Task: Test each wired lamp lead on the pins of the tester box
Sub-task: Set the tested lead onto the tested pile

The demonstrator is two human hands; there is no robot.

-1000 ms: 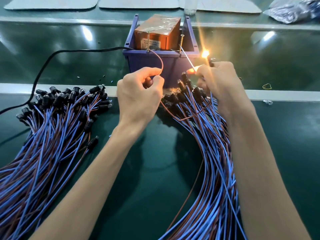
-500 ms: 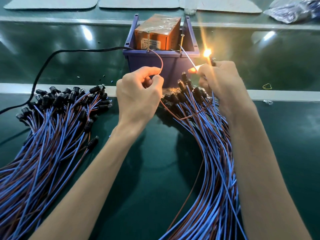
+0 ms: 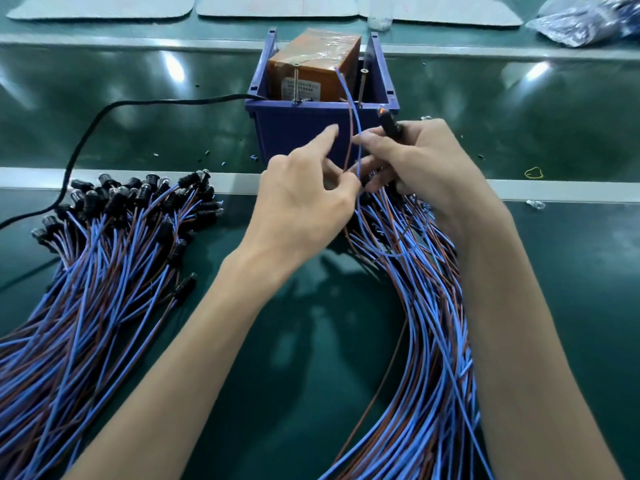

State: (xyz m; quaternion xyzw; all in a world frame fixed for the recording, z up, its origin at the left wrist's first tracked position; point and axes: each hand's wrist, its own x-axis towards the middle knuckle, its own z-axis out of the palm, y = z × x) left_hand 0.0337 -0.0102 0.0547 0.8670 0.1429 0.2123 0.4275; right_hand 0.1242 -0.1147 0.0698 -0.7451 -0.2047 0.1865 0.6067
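Green bench mat (image 3: 311,358) all around, tester box (image 3: 313,60) sitting in its blue bin (image 3: 294,129) at the upper middle of the frame. My right hand (image 3: 426,164) grips the black holder of the lamp lead (image 3: 389,123) just beside the bin's front right corner, and its two wires stand up in front of the box, near the pins (image 3: 362,84). My left hand (image 3: 301,209) is half spread, index straight, right beside those wires; honestly can't tell if the lower fingers pinch them. My worry: the loose ends flop together and short, or a fingertip brushes a live pin. The lead could also snag the bunch (image 3: 426,306) under my right wrist.
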